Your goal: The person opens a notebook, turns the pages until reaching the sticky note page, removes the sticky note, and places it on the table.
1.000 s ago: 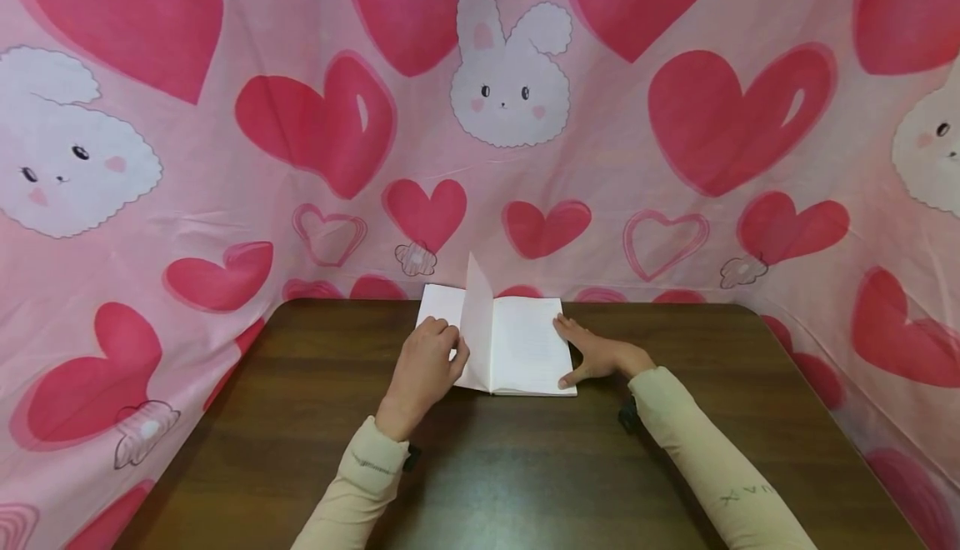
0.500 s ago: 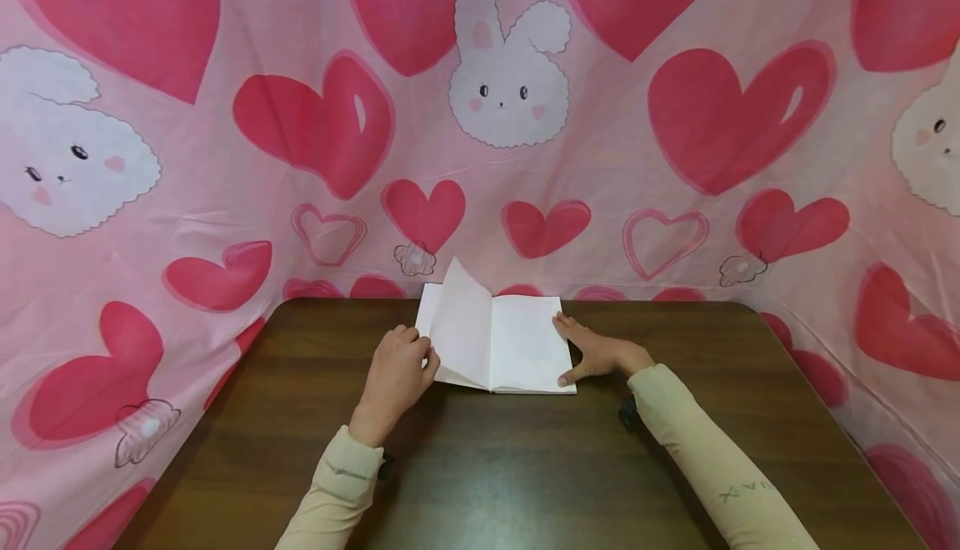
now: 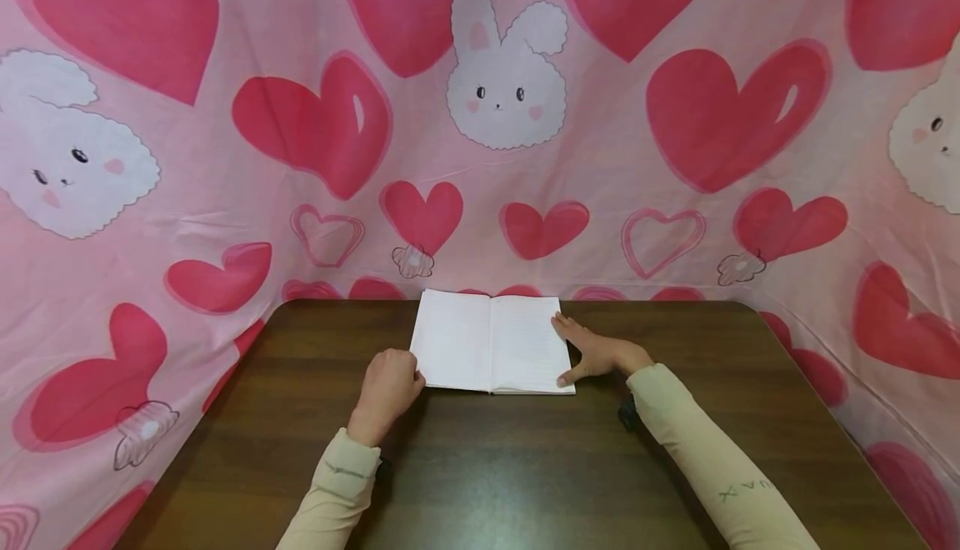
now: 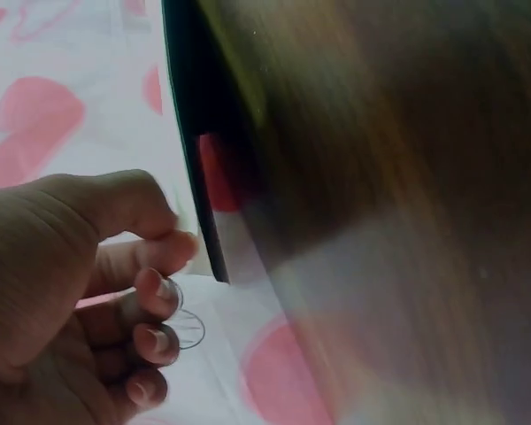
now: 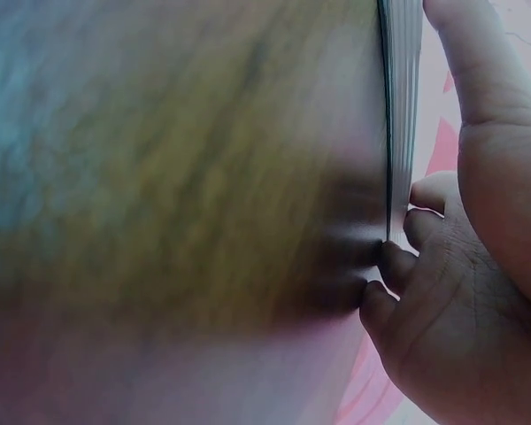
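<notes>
An open notebook (image 3: 525, 346) with white pages lies at the far edge of the brown table, both halves spread flat. At the lower left corner of its left page (image 3: 453, 337) is my left hand (image 3: 386, 392), fingers curled. The left wrist view shows the thumb and index finger (image 4: 181, 252) of that hand pinching at the page's edge, above the dark cover (image 4: 208, 195). My right hand (image 3: 600, 352) rests along the notebook's right edge, its thumb on the lower right corner. Its other fingertips (image 5: 380, 305) touch down beside the page stack (image 5: 403, 115) in the right wrist view.
The brown wooden table (image 3: 480, 467) extends in front of the notebook. A pink cloth (image 3: 600, 158) printed with hearts and rabbits hangs behind the table and along both sides. Pale sleeves (image 3: 712, 450) cover both forearms.
My left hand has moved left and toward me, bringing the raised page over until it lies on the left half. The right hand has stayed in place.
</notes>
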